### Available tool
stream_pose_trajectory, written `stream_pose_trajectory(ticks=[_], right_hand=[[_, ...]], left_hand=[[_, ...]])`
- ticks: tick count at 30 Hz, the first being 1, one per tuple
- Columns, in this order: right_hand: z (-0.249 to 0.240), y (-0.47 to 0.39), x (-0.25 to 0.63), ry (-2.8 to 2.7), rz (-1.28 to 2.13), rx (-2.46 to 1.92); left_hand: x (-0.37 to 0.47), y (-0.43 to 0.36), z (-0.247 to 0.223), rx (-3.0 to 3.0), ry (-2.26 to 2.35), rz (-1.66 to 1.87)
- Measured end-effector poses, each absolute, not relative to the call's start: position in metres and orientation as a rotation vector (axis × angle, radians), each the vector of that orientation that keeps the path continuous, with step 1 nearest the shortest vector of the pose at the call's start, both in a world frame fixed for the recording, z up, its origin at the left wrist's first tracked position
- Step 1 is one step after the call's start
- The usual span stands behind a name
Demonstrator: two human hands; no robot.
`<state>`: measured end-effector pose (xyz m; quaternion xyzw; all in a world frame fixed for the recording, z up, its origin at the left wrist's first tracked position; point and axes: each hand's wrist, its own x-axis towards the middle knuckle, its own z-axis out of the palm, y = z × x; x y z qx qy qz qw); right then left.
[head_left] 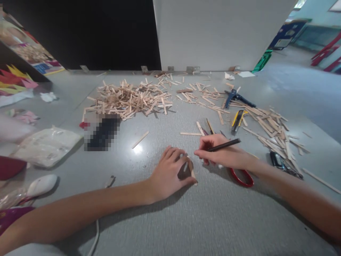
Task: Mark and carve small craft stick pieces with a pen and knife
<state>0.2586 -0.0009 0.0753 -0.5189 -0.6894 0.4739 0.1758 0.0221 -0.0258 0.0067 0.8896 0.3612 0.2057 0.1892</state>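
In the middle of the grey table, my left hand (166, 174) is curved over a short wooden craft stick (191, 169), gripping its ends between thumb and fingers. Just to the right, my right hand (220, 153) is closed around a black pen (225, 145), its fingers pinched near the stick but apart from it. The pen's tip is hidden by the fingers. Below the right wrist shows a red loop handle (243, 183), perhaps of scissors. Another craft stick (190, 134) and some slim tools lie just beyond the right hand.
A large heap of craft sticks (130, 97) lies behind, with more sticks (271, 128) at right. Nearby are a yellow utility knife (239, 121) and dark blue cutters (236, 96). At left are a plastic bag (49, 145), a white mouse (42, 185) and a cable (96, 231).
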Motion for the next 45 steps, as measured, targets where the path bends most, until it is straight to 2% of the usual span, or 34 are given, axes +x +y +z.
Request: stream_pose_trajectory(ticks=[5, 16, 45], right_hand=[[0.057, -0.01, 0.246, -1.772, 1.477, -1.41], [0.023, -0.021, 0.232, -1.604, 1.528, -1.316], [0.025, -0.02, 0.231, -1.71, 1.443, -1.319]], left_hand=[[0.023, -0.024, 0.011, 2.31, 1.062, 0.544], [0.021, -0.025, 0.006, 2.183, 1.137, 0.541], [0.022, -0.027, 0.001, 2.207, 1.126, 0.573]])
